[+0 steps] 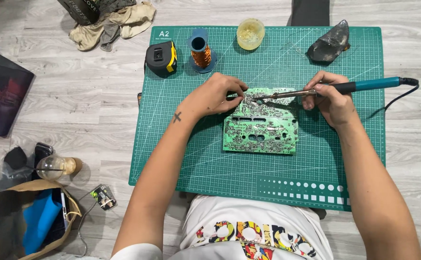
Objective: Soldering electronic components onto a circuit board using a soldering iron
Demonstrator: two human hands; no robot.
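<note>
On the green cutting mat (181,159) spread over the floor sits the circuit board (261,130), solder side up, and that's where both my hands are busy. My right hand (328,98) has its fingers pinched around the soldering iron (350,87), black grip near the teal handle, tip resting on the board's top edge. My left hand (215,94) sits at the same edge, fingers pressed together, maybe nipping something thin, can't really tell what.

Biggest risk as I see it: my left fingertips are just beside the hot tip, so one small slip means a burn. The cord trailing off to the right could also tug the iron and smear solder across neighbouring joints.

Copper wire spool (201,53) and tape measure (161,58) are behind the board, well apart.
</note>
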